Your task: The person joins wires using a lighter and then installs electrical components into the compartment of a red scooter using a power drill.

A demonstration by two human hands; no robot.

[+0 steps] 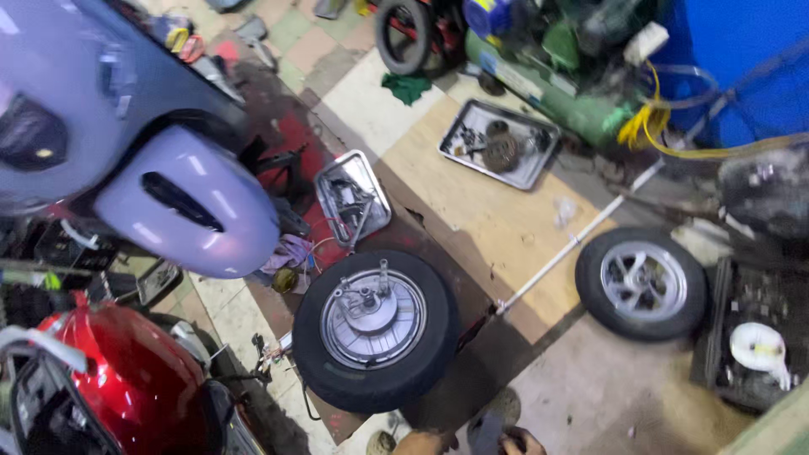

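The head view looks down on a workshop floor (590, 396) of worn, stained tiles, with a sheet of pale plywood (472, 202) laid across the middle. A lilac scooter front (181, 202) fills the upper left, and a glossy red scooter body (126, 379) sits in the lower left corner. Two metal trays rest on the floor — a small one (352, 196) holding bits of hardware just above the nearer wheel, and a larger one (499, 143) with a rusty round part on the plywood. A green compressor tank (581, 109) and a coil of yellow hose (640, 126) lie along the top right, against a blue wall. A long pale rod (573, 244) runs diagonally between the two wheels.

The hub-motor wheel (375, 330) lies flat near the bottom centre, partly on a dark mat. Its black tyre rings a silver hub with a short axle standing up from the middle, and thin wires trail from its left side. A second wheel (642, 283), with a spoked silver rim, lies flat well apart to the right.

At the very bottom edge, just below the hub-motor wheel, the person's hands (472, 441) barely show around something dark; the view does not reveal whether they are clenched, released or gripping.
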